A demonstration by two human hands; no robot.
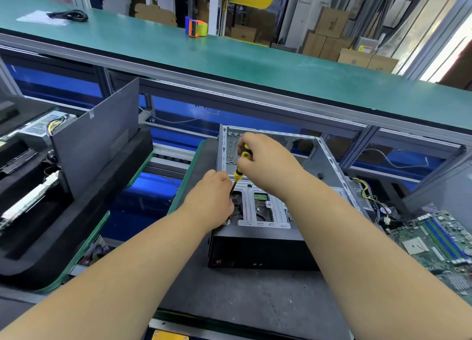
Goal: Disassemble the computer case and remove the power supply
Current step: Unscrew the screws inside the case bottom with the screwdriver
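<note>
Grey matting is covering the desk (pixel 255 301) where we are working, our computer case (pixel 265 250) lying open near its middle. Our left hand (pixel 213 199) is pinching the screwdriver (pixel 240 171) shaft, our right hand (pixel 265 161) gripping its handle; slipping could strip the screw. Bare metal framing is showing inside.

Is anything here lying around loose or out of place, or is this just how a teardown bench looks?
Mostly normal teardown clutter. A bare motherboard lies loose to the right of the open computer case, and a grey side panel stands propped upright on the left. Nothing looks spilled or broken.
</note>
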